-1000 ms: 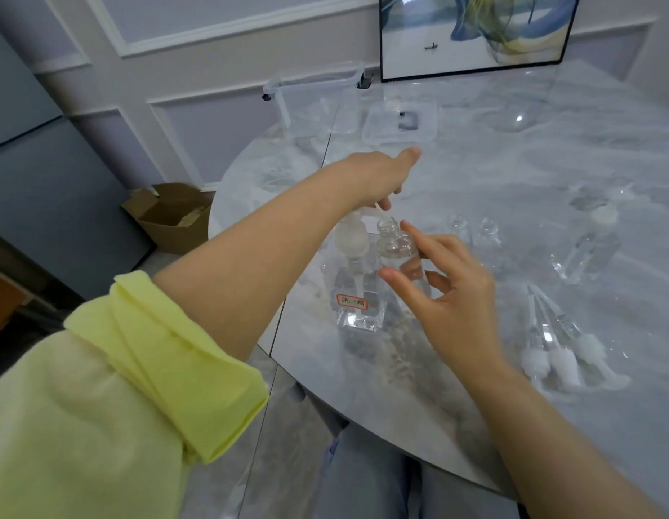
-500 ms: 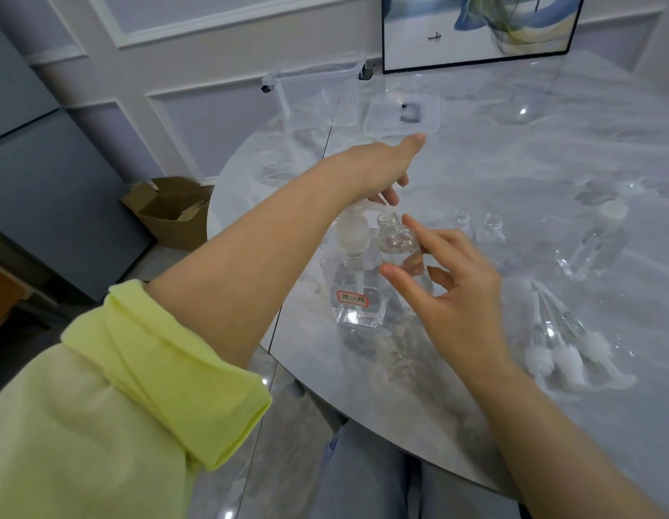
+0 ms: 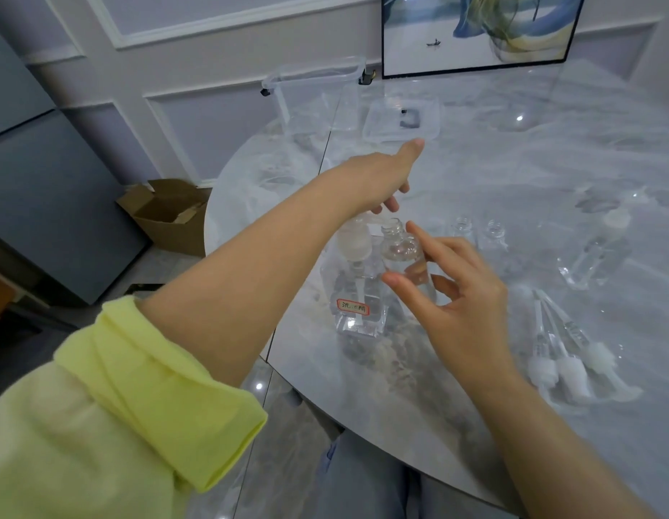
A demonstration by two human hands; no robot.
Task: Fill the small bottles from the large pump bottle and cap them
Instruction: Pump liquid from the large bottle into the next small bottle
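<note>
Cardboard box [image 3: 168,215] is sitting open on the floor off the table's left edge. Yellow sleeve [image 3: 112,410] is filling the lower left, rolled up above the elbow. Left hand [image 3: 377,177] is hovering palm down over the pump bottle's [image 3: 357,294] white pump head [image 3: 353,243], index finger pointing straight out, other fingers hanging loosely curled just above the spout; can't tell if they're touching it. Pump bottle is standing upright near the table's [image 3: 475,174] left edge, clear, red-bordered label facing the camera, liquid showing in the bottom. Small bottle [image 3: 402,256] is sitting just right of it, uncapped, mouth under the spout tip. Right hand [image 3: 460,290] is holding the small bottle, thumb and index finger spread along its side, other fingers loosely bent behind. Two more small uncapped bottles [image 3: 478,237] are standing just beyond the right hand. Three white-capped pump tubes [image 3: 565,354] are lying side by side toward the near edge, right of the wrist. Another clear bottle with a white cap [image 3: 596,256] is standing further right. Toward the far edge, a clear plastic container [image 3: 314,95] is standing at the left, with a flat clear lid [image 3: 400,119] lying just right of it.
</note>
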